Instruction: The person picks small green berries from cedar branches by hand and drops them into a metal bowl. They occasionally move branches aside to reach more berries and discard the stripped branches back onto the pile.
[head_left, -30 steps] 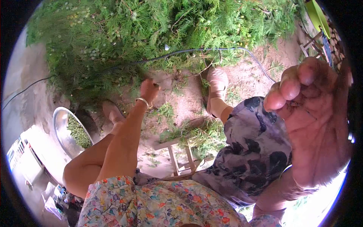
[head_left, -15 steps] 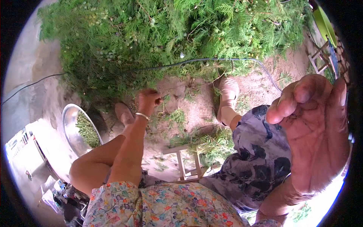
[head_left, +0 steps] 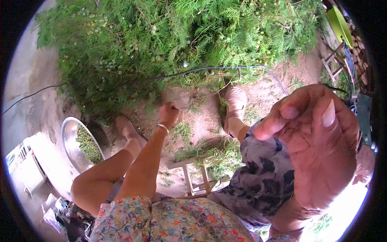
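Observation:
My left hand (head_left: 169,115), with a pale bracelet at the wrist, is held out over the ground between my feet. Its fingers are curled closed, and whatever they may hold cannot be made out. Close to the camera, my right hand (head_left: 322,153) is raised with the palm in view. Its fingers are bent but apart, and nothing shows in the palm. A large heap of green conifer branches (head_left: 161,44), with small pale cones among them, lies beyond my hands. At the left stands a metal basin (head_left: 68,139) holding many small green cones (head_left: 88,145).
A dark cable (head_left: 189,71) runs across the front of the heap. A small wooden stool (head_left: 187,177) with sprigs around it stands below my hands. At the far right are a wooden frame (head_left: 332,66) and a green basin (head_left: 339,23). A white box (head_left: 30,173) is at left.
The whole view has shifted slightly. My right hand has moved left, and its thumb has bent inward over the palm. My left hand has moved a little right and toward me.

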Demonstrator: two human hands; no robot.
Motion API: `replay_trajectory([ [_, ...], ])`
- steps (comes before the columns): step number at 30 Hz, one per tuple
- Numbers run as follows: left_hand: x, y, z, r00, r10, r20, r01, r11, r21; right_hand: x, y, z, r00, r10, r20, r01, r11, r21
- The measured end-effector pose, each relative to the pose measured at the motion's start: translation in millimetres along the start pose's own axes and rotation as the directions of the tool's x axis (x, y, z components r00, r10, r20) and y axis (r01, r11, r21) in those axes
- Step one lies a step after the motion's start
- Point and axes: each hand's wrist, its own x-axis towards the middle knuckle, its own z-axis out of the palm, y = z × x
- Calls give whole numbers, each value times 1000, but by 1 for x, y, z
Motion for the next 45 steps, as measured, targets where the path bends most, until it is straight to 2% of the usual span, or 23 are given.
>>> replay_trajectory([
  [1,-7,1,-19,965,-217,145,252,919,-304,2,-1,-9,997,71,4,-71,997,-20],
  [2,-16,-1,-35,964,-226,136,258,920,-297,3,-1,-15,990,140,9,-140,989,-39],
  [4,-33,-12,-60,974,-220,-54,80,557,-827,2,-1,-18,988,153,19,-152,987,-50],
  [5,-38,-20,-69,973,-224,-60,79,561,-824,1,-2,-18,987,159,21,-157,985,-74],
  [8,-43,-43,-79,950,-304,-71,14,268,-963,-1,-5,-16,987,156,32,-149,978,-148],
  [12,-41,-50,-55,964,-266,-15,94,394,-914,1,-4,-19,981,182,67,-169,972,-163],
  [14,-35,-52,-33,994,-58,94,109,674,-730,1,-3,-20,978,192,88,-175,970,-171],
  [15,-41,-47,-19,992,-62,106,120,671,-732,2,-2,-20,978,186,95,-168,970,-175],
  [17,-58,-29,9,956,233,178,-158,921,-355,2,-5,-17,973,216,78,-199,963,-184],
  [19,-71,-50,57,810,580,89,-583,812,17,3,-6,-19,970,237,61,-222,956,-190],
  [21,-94,-45,75,705,696,137,-709,698,101,2,0,-25,975,198,102,-187,977,-107],
  [25,-120,-62,114,705,706,65,-682,651,334,0,3,-21,982,149,116,-150,989,3],
  [28,-108,-51,107,795,596,112,-601,751,274,-3,5,-8,995,-83,62,83,997,2],
  [30,-97,-29,76,771,563,299,-633,731,255,2,-7,-16,1000,15,24,-13,997,-71],
  [31,-86,-28,62,771,571,282,-635,725,267,4,-14,-19,992,125,-30,-128,982,-137],
  [33,-60,-29,24,863,506,-7,-486,832,269,3,-17,-20,992,123,-39,-125,991,-55],
  [35,-72,16,-71,963,270,7,-265,939,221,2,-17,-20,992,122,1,-122,991,-58],
  [37,-61,-28,-140,955,266,127,-286,725,626,0,-17,-15,995,94,-26,-95,994,-58],
  [39,-80,-63,-208,983,171,-68,-67,677,733,1,-14,-16,997,74,-33,-75,996,-54],
  [41,-106,-113,-269,966,206,-157,-5,620,785,1,-12,-17,997,76,11,-76,996,-48],
  [42,-144,-72,-285,968,-36,-250,213,650,729,1,-14,-16,996,81,42,-78,994,-79],
  [43,-146,-126,-306,981,-106,-164,196,566,801,1,-16,-15,993,90,71,-82,990,-110],
  [45,-162,-143,-322,952,-307,25,86,343,935,1,-16,-14,991,32,127,-5,978,-208],
])
